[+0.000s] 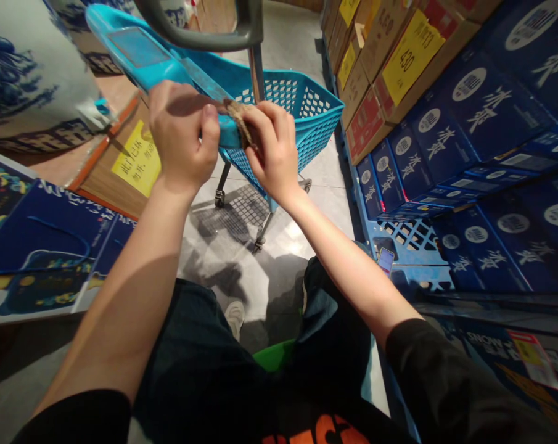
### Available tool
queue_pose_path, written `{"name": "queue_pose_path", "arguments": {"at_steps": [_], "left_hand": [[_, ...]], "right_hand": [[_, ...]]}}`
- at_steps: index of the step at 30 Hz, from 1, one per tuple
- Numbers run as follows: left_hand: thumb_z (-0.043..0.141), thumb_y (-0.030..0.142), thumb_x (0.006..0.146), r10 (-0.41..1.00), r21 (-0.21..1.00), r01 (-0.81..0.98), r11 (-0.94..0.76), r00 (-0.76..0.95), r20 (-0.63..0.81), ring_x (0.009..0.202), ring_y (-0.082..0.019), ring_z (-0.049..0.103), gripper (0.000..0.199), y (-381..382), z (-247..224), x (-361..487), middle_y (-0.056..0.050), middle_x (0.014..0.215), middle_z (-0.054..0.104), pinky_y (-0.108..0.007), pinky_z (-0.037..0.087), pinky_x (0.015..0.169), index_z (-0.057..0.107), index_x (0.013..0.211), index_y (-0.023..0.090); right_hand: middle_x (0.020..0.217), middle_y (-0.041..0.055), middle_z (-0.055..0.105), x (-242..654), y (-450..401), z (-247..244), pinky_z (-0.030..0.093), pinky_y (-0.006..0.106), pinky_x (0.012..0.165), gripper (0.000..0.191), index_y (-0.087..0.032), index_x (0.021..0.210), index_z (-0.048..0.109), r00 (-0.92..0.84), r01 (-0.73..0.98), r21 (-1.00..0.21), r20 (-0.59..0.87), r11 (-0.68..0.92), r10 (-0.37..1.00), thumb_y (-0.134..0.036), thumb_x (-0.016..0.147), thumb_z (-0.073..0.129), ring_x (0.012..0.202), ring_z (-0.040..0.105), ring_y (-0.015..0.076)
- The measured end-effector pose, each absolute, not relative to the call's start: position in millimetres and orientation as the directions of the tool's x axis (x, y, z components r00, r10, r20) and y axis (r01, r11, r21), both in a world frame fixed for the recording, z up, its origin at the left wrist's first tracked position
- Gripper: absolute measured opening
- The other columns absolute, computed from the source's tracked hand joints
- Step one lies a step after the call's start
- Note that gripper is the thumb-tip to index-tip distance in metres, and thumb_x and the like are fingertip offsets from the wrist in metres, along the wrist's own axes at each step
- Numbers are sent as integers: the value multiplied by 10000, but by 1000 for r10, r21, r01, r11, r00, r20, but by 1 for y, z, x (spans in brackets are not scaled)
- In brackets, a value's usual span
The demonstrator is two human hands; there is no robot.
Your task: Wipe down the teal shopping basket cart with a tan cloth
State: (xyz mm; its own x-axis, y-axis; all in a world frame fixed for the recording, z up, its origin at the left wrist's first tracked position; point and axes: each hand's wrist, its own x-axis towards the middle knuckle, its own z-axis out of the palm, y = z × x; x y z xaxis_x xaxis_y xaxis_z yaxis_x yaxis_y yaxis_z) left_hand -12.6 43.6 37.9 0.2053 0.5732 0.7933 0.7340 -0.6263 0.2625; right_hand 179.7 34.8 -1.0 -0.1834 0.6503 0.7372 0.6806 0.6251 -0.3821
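While pinching scrap point(240, 123), hands point(184, 135) point(273, 151) over basket point(313, 117)

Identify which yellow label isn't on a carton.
The yellow notice on the wooden board; the other labels sit on brown cartons at right.

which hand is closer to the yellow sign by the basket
Left. The left hand is just beside the yellow sign; the right hand is farther away, on the far side of the left hand.
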Motion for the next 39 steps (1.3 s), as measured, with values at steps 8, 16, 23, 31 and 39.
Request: {"name": "queue_pose_path", "arguments": {"at_steps": [8,16,23,31,39], "left_hand": [[324,757,1080,358,179,565,-805,223,907,1171,-282,647,662,39,36,-13,-118,1294,656,-506,519,1038,481,1543,312],[649,752,939,354,-21,654,-756,435,828,1595,-375,370,877,36,36,-20,-109,1709,372,-650,190,1343,324,1673,397],[582,628,998,637,291,647,-705,399,659,1371,-389,605,374,12,55,4,-103,1304,686,-663,378,1247,680,1211,338],[427,677,1092,585,224,697,-681,333,740,1374,-376,576,481,-4,66,13,-54,1232,643,-740,327,1226,673,965,284],[731,408,915,598,220,677,-702,392,699,1436,-442,492,184,4,50,8,-79,1371,672,-720,372,1216,737,1075,317]], "right_hand": [[1615,72,550,169,32,12,435,535,1345,520,-318,1542,474,-83,666,-432,767,609,636,-466,1046,431,1597,474,291],[1719,40,466,152,6,24,430,508,1366,557,-344,1632,349,-63,691,-457,734,560,676,-529,1110,404,1681,349,252],[1755,95,400,158,14,28,430,360,1365,845,-206,1670,273,-66,416,-442,857,794,511,-786,1072,128,1659,370,233],[1433,110,682,191,48,11,537,469,1262,824,-238,1348,644,73,594,-511,803,621,591,-660,1107,-22,1404,640,236],[1358,95,753,223,98,-33,504,478,1245,802,-282,1286,660,-93,563,-562,686,606,722,-888,1007,214,1328,651,245]]}}
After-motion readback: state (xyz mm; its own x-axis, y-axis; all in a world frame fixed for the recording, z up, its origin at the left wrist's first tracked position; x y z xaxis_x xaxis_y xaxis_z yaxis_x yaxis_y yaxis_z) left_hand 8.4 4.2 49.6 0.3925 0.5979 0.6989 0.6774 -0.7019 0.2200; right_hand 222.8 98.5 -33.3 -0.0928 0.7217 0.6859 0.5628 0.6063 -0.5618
